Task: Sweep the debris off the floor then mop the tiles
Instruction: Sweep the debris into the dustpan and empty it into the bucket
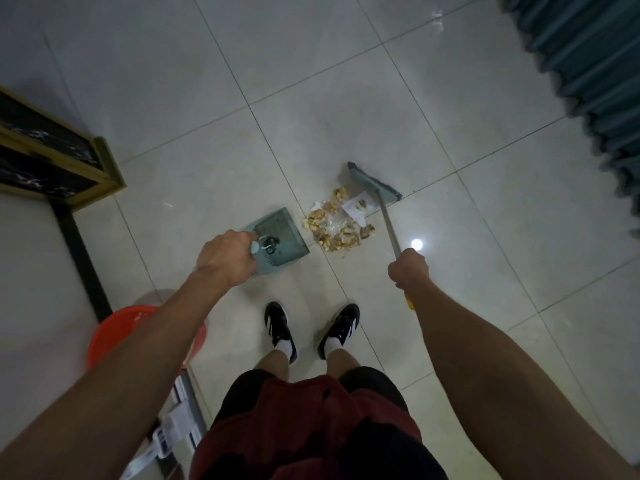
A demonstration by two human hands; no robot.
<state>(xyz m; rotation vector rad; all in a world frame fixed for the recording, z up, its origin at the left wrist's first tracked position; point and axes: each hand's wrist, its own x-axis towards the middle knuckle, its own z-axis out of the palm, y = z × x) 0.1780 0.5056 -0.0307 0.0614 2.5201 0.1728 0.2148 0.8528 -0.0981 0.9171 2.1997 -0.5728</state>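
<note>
head | left hand (227,256) grips dustpan (277,237) handle, pan mouth facing right toward debris (341,225) to catch it | right hand (408,268) grips broom (375,183) handle, head set on floor (485,237) just beyond pile to drag it in | debris between pan and broom, far of both hands

glossy floor tiles (346,81); plastic dustpan (280,233); metal broom handle (389,223).
</note>
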